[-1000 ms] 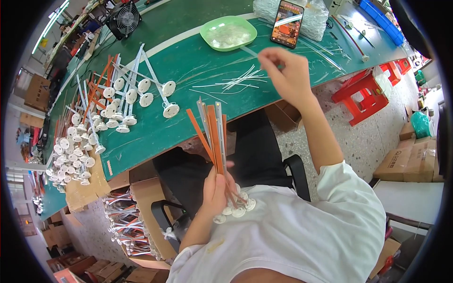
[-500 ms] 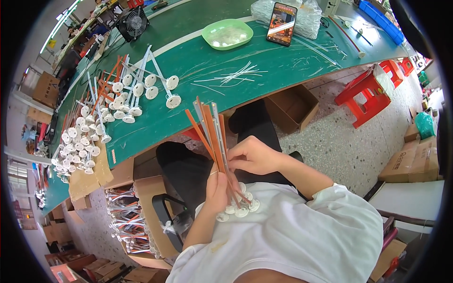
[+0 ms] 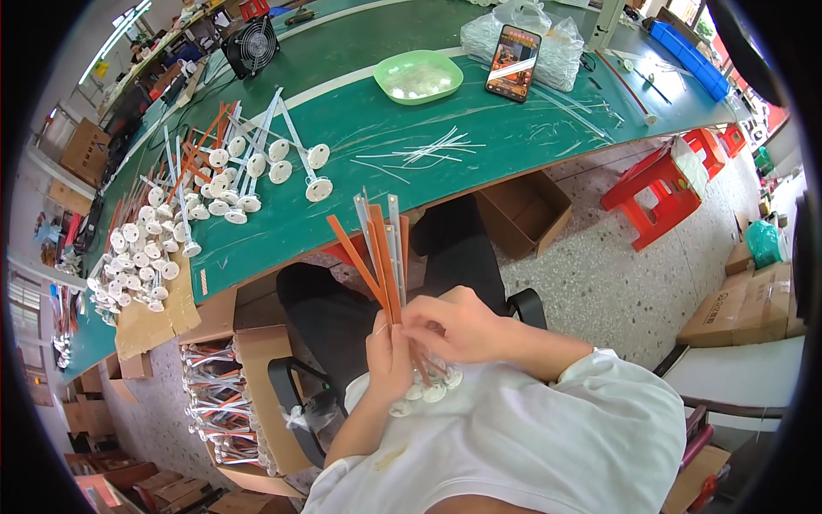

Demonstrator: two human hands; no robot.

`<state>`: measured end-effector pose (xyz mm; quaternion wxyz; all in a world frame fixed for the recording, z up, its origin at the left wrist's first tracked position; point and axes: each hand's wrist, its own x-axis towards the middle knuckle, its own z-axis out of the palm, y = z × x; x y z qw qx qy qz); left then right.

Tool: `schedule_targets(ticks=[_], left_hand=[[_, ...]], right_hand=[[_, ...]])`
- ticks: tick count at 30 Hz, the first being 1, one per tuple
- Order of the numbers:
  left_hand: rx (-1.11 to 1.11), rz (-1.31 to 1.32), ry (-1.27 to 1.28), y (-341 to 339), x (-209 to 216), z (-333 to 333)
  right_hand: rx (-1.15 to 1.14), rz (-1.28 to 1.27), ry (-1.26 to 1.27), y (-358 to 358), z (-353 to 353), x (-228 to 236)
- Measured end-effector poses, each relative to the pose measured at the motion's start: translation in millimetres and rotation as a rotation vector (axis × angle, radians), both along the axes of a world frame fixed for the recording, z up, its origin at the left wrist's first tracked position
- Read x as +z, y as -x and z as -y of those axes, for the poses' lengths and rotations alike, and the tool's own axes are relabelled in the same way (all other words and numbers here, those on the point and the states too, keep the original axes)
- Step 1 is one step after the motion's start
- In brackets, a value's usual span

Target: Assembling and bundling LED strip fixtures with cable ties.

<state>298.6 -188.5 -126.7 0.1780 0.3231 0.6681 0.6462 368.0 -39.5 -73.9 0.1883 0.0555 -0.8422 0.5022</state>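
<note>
In front of my chest, my left hand (image 3: 390, 364) is wrapped round a bundle of flat orange and grey strips (image 3: 383, 265). The strips stand nearly upright, fanning out at the top. White round discs (image 3: 434, 392) at their lower ends rest by my shirt. A thin white tie (image 3: 382, 329) shows at my left thumb, against the bundle. My right hand (image 3: 458, 325) is closed in a pinch at the bundle's right side, touching it; what its fingertips hold is hidden. Several loose white ties (image 3: 428, 152) lie on the green table (image 3: 342, 210).
More disc-ended strips (image 3: 235, 180) are heaped on the table's left. A green bowl (image 3: 419, 100), a propped phone (image 3: 514, 64) and a plastic bag (image 3: 561, 56) stand farther back. A carton (image 3: 278, 351) of bundles sits at lower left; red stools (image 3: 638, 193) stand at right.
My right hand has shifted a little down and stays pinched at the bundle. The strips' tops have fanned slightly to the left. My left hand keeps its hold.
</note>
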Motion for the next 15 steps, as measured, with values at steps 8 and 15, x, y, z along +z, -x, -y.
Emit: schedule_targets(ticks=[8,15], left_hand=[[-0.230,-0.034,0.122,10.6,-4.6,11.7],[-0.470,-0.657,0.055,32.3,-2.0,11.4]], right_hand=[[0.354,0.004,-0.368,16.3,-17.2,26.1],[0.464,-0.013,-0.537,25.6,-19.1,23.1]])
